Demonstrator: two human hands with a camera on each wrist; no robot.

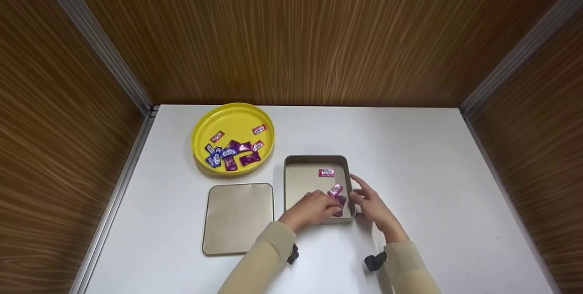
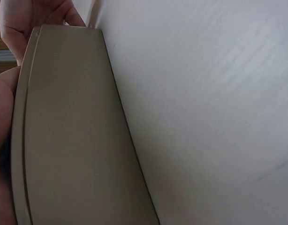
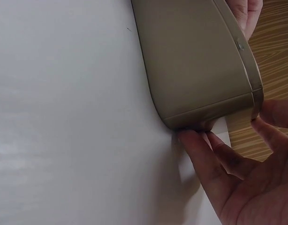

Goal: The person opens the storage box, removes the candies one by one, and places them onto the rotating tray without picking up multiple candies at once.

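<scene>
A shallow beige metal tin [image 1: 296, 180] stands on the white table, and inside its right half lie several wrapped candies in pink and purple. My left hand [image 1: 312, 208] reaches over the tin's front wall, fingers bent down at a purple candy [image 1: 341, 200]. Its fingertips are partly hidden, so I cannot tell whether they pinch it. A pink candy [image 1: 335, 189] is just beyond those fingers, another [image 1: 326, 172] farther back. Outside the right wall, my right hand [image 1: 374, 207] steadies the tin, its extended fingers touching the side in the right wrist view.
A round yellow tray [image 1: 237, 114] at the back left holds several pink, purple and blue candies. Left of the tin, a flat beige lid [image 1: 237, 219] lies on the white table [image 1: 423, 171]. Wood-patterned panels [image 1: 291, 34] enclose the back and sides.
</scene>
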